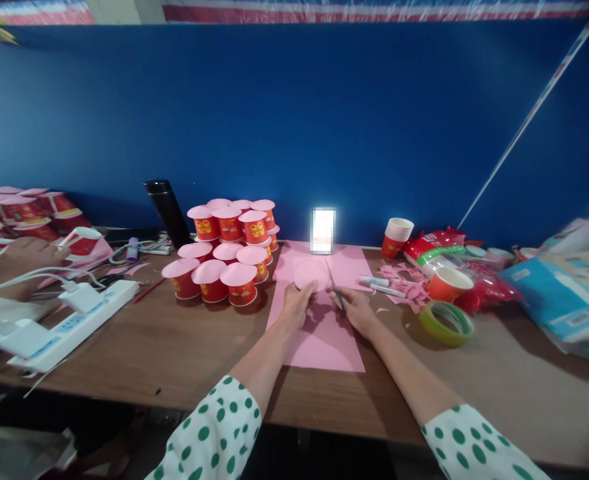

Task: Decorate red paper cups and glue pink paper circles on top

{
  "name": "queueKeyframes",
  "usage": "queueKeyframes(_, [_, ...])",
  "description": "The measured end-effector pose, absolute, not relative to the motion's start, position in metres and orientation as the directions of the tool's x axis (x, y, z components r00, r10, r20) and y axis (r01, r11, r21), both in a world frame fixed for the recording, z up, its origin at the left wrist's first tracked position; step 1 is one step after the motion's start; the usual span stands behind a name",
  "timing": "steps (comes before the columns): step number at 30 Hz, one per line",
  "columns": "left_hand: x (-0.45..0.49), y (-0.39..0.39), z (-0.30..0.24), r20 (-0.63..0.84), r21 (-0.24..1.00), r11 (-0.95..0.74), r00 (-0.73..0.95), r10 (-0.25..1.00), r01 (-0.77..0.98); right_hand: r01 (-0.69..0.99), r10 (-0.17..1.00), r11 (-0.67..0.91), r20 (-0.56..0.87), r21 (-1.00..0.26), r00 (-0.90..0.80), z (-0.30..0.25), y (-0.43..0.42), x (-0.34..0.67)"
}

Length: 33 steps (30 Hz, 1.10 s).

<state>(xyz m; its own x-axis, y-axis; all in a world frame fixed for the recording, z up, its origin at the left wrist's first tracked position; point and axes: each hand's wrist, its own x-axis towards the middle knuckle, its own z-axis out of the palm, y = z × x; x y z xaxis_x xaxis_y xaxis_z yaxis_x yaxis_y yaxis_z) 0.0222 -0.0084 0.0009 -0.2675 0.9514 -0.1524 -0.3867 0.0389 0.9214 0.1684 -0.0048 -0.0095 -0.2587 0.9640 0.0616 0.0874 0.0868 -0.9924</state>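
My left hand (299,303) is closed on a round pink paper disc (309,273), pinching its lower right edge. Scissors (338,293) with dark handles are in my right hand (354,310), their thin blades pointing away from me just right of the disc. How far apart the blades are is too small to tell. Beneath both hands lie pink paper sheets (319,347) on the brown table. Left of them stand red paper cups (214,287) in two stacked layers, capped with pink discs.
Pink scraps (409,283), marker pens (381,287), a tape roll (447,325), nested cups (397,237) and plastic packs lie right. A lit phone (323,230) stands behind the paper. Leftward are a black bottle (167,210), a power strip (81,323) and another person's hand (24,263) beside a cup.
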Motion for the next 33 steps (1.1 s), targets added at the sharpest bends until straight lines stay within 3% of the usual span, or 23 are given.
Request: queueKeyframes(33, [0.0221,-0.0088,-0.0022,-0.137,0.935,0.046,-0.237,0.962,-0.353,0.071,0.959,0.069,0.047,-0.995,-0.280,-0.0132,-0.0018,0.1684])
